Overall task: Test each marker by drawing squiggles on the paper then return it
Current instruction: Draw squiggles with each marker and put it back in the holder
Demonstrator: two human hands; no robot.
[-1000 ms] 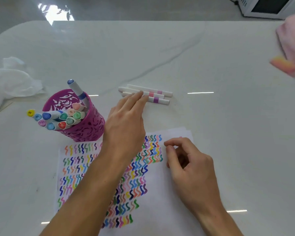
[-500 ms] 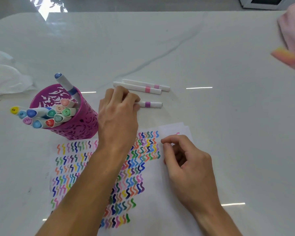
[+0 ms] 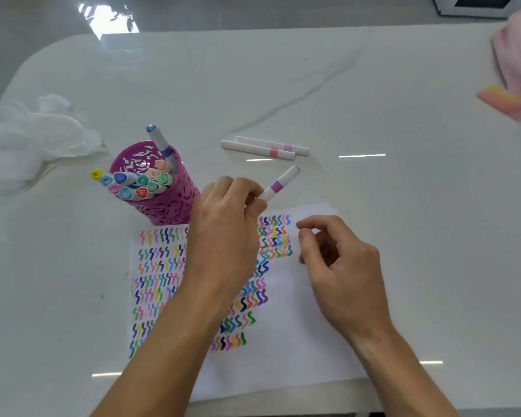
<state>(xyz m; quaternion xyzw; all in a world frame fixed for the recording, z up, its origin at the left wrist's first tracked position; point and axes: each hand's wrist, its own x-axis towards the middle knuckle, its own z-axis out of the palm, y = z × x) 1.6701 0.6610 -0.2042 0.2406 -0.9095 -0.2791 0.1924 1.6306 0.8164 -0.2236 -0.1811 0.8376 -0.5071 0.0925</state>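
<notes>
Both my forearms reach forward, left hand holding.
My left hand [image 3: 226,218] pinches the near end of a white marker with a purple band [image 3: 278,185]; my right hand [image 3: 340,266] sits just right of it, fingers loosely curled, empty.

Nearest marker [image 3: 278,184] white with one purple band; the two markers [image 3: 257,149] beyond it white, banded pink and pale lilac-pink. Cup [image 3: 169,203] magenta with a cut-out swirl pattern, the caps [image 3: 141,192] in it yellow, blue, red, green, peach. Paper [image 3: 298,341] is white, covered in rows of squiggles [image 3: 274,236] in many colours; table [image 3: 283,85] white, marbled with thin grey veins.
</notes>
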